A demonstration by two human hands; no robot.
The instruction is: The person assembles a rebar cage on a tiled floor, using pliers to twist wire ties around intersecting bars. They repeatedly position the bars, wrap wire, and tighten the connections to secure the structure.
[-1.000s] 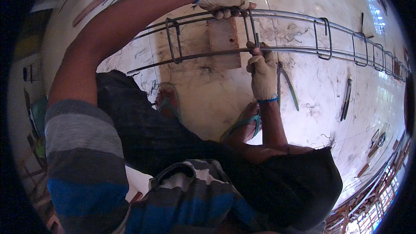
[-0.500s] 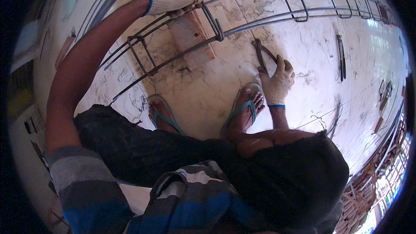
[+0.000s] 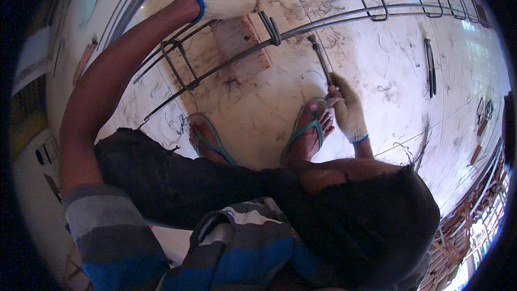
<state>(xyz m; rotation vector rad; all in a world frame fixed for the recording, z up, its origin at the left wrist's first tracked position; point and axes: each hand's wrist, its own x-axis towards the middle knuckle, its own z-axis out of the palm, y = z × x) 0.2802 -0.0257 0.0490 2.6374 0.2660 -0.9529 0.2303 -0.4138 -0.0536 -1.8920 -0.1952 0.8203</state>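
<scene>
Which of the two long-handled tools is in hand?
The pincers gripped in the right hand; the other tool lies untouched on the floor, farther right.

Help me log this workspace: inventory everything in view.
Metal frame: one, grey, across top
Brick: one, reddish, under metal frame
Pliers: one, dark, right of centre
Long tool: one, black, right
Loose rods: several, grey, upper left
Wire scraps: many, dark, scattered
Clutter: many pieces, brown, lower right
Sandals: two, green, centre
Shirt: one, striped, bottom
Shorts: one, black, bottom
Left grip: one, cream glove, on metal frame
Right grip: one, cream glove, around pliers
</scene>
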